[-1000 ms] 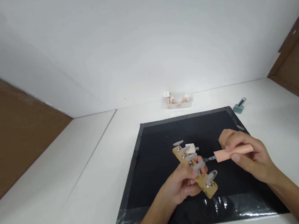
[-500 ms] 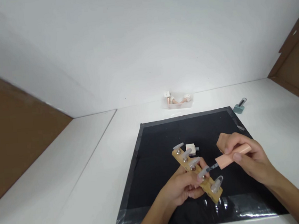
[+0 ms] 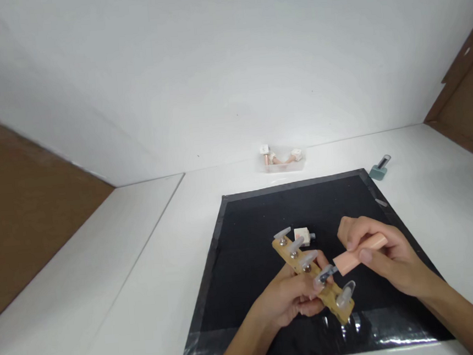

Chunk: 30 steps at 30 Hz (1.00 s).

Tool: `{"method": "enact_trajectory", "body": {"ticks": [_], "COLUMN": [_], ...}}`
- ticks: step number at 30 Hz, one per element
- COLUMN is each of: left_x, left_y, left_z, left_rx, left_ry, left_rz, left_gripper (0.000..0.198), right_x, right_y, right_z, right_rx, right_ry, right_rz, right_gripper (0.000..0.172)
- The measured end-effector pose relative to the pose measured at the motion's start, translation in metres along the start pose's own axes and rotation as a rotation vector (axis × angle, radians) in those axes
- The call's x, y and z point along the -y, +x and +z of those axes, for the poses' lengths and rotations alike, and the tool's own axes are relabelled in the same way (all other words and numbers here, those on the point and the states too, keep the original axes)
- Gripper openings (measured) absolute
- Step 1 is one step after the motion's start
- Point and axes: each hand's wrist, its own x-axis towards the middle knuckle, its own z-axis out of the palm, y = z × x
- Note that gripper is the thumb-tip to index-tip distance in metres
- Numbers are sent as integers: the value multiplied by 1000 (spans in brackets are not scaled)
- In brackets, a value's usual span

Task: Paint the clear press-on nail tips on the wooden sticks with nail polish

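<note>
My left hand (image 3: 290,294) is closed around a wooden nail-tip stand (image 3: 335,301), held slanted above the black mat. Several clear nail tips stick up from it on small metal mounts, the nearest one being a long nail tip (image 3: 346,294) at the lower right end. Between thumb and fingers, my right hand (image 3: 386,258) grips the peach cap of a nail polish brush (image 3: 359,253). Its dark bristles lie over the second nail tip from the lower end. Behind the stand, an open white polish bottle (image 3: 302,236) lies on its side on the mat.
The black mat (image 3: 256,214) with taped edges covers part of the white table. At the wall stands a clear plastic box (image 3: 284,166) holding several polish bottles. A small grey-green brush-like tool (image 3: 379,172) and a loose nail tip (image 3: 381,202) lie by the mat's right edge.
My right hand has moved left, carrying the brush from the edge of the nail tip onto its surface. The stand in my left hand has barely shifted.
</note>
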Motion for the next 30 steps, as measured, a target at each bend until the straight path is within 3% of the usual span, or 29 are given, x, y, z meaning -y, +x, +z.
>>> {"method": "enact_trajectory", "body": {"ticks": [30], "left_x": [1], "left_y": [0], "left_z": [-2], "left_rx": [-32], "left_ry": [60], "left_rz": [6], "left_gripper": [34], "right_x": [2], "right_y": [2], "right_z": [-1], "right_rx": [12], "right_ry": [-131], "right_rz": [-75], "right_gripper": [11]}}
